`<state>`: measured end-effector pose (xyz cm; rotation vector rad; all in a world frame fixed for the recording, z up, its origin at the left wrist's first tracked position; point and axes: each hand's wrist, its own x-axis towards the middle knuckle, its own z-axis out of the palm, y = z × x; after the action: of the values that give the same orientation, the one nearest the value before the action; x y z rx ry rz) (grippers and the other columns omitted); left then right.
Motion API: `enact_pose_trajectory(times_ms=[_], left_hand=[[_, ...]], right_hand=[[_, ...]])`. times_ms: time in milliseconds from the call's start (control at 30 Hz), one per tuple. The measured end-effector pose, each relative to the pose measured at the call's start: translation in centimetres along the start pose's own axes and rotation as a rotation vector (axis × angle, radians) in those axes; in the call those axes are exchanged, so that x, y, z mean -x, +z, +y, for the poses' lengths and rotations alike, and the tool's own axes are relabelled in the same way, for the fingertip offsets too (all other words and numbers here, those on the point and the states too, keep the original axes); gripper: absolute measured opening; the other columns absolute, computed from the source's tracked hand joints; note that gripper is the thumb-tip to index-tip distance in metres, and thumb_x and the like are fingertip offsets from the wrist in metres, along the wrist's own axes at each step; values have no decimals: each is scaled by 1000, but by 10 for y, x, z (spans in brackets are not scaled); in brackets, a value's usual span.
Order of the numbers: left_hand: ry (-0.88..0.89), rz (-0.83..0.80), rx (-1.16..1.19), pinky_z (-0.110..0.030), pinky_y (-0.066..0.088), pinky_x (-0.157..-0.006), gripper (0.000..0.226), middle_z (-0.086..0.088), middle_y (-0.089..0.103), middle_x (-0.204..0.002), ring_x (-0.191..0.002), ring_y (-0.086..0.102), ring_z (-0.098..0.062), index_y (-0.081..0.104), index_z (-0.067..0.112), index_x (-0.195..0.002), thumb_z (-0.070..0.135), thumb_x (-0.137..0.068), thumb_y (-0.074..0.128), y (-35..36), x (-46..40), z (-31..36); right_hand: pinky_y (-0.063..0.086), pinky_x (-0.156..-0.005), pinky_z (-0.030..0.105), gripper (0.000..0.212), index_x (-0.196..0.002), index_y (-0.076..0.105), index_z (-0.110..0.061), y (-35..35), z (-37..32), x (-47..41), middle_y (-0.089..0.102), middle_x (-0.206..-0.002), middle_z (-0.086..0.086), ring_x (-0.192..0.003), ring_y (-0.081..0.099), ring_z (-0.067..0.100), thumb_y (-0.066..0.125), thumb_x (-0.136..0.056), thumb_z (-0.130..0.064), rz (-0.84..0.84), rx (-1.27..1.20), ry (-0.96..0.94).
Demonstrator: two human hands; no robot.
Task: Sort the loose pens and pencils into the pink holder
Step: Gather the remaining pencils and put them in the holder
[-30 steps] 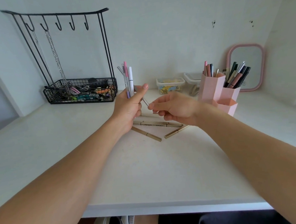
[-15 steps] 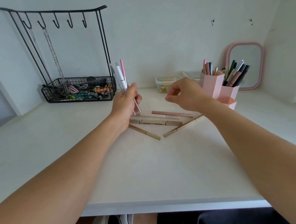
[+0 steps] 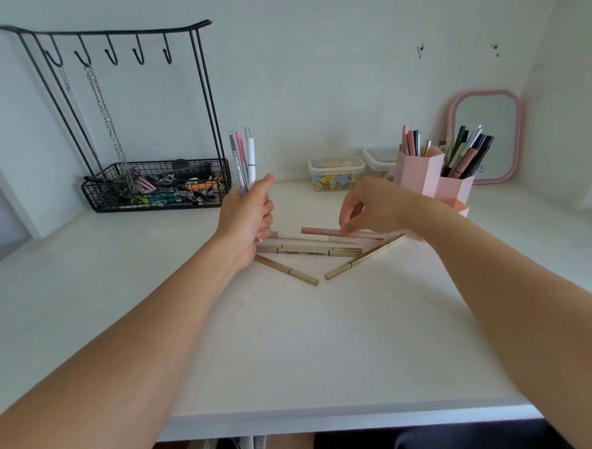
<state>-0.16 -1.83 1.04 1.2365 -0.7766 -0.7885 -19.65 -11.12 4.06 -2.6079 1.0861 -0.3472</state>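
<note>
My left hand (image 3: 248,216) is closed around a bundle of pens (image 3: 245,158) held upright above the table's middle. My right hand (image 3: 372,205) is down at the table, thumb and fingertips pinched on a pink pen (image 3: 319,230) that lies flat. Just in front of it lie beige marker pens (image 3: 309,250) side by side. Two gold pencils (image 3: 286,270) (image 3: 365,256) form a V nearer to me. The pink holder (image 3: 419,173), a cluster of hexagonal tubes with several pens standing in it, is behind my right hand to the right.
A black wire basket (image 3: 156,197) with a hook rack stands at the back left. Two small clear boxes (image 3: 336,172) sit against the wall. A pink-framed mirror (image 3: 485,135) leans behind the holder. The table's front edge (image 3: 332,418) is near my lap.
My right hand has dropped from beside the holder down onto the pink pen. The left hand has turned its bundle of pens more upright.
</note>
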Motion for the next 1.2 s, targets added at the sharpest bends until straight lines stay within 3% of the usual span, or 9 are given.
enact_pose_trajectory(times_ms=[200, 467, 600, 733, 867, 967, 1033, 1200], left_hand=[[-16, -38, -17, -21, 17, -37, 42, 7, 32, -50, -39, 22, -8, 39, 23, -66, 31, -92, 71, 1, 2, 0], [-20, -60, 15, -22, 17, -37, 47, 5, 26, -50, -41, 19, -11, 35, 22, -61, 34, -98, 62, 1, 4, 2], [-20, -64, 21, -23, 19, -38, 46, 5, 28, -52, -40, 22, -10, 33, 23, -66, 42, -100, 58, 3, 3, 0], [-29, -70, -2, -21, 22, -39, 46, 7, 33, -51, -40, 29, -9, 32, 23, -69, 47, -98, 58, 4, 3, 0], [-20, -99, 16, -23, 19, -40, 48, 7, 30, -51, -42, 24, -10, 31, 24, -69, 48, -96, 63, 6, 6, 0], [-7, -118, 20, -25, 15, -42, 49, 8, 26, -51, -43, 19, -10, 33, 25, -67, 49, -90, 70, 6, 8, 2], [12, -122, 8, -24, 15, -42, 51, 9, 25, -50, -42, 18, -10, 35, 26, -64, 49, -86, 75, 7, 10, 3], [64, -192, 2, -20, 20, -37, 49, 10, 34, -48, -39, 22, -8, 46, 23, -71, 47, -58, 86, 8, 12, 2]], right_hand=[[36, -61, 11, 9, -88, 78, -18, 0, 1, 3, 64, -72, -19, -69, 56, -5, 72, -84, -13, -31, 21, 0], [38, -60, 13, 9, -90, 79, -16, 0, 5, 1, 66, -72, -17, -68, 57, -2, 73, -84, -18, -49, 57, 14], [50, -75, 23, 15, -96, 78, -13, -1, 4, -1, 72, -87, -6, -80, 62, 8, 69, -89, -23, -25, 72, 14], [40, -60, 16, 14, -94, 75, -12, -4, 1, -1, 61, -72, -14, -66, 52, 0, 63, -93, -20, 24, 4, 17], [40, -55, 13, 13, -90, 72, -9, -1, -4, -3, 63, -71, 0, -59, 54, 5, 62, -94, -16, 89, -256, 21], [46, -59, 24, 12, -91, 70, -5, 3, -12, -3, 62, -70, 2, -62, 55, 10, 62, -95, -14, 110, -557, 3], [49, -59, 24, 12, -95, 67, -2, 5, -18, -2, 62, -71, 2, -62, 56, 11, 61, -96, -12, 86, -750, -29], [58, -69, 23, 14, -102, 61, 2, 10, -31, 0, 64, -82, 10, -70, 64, 16, 56, -99, -10, 0, -1123, -117]])
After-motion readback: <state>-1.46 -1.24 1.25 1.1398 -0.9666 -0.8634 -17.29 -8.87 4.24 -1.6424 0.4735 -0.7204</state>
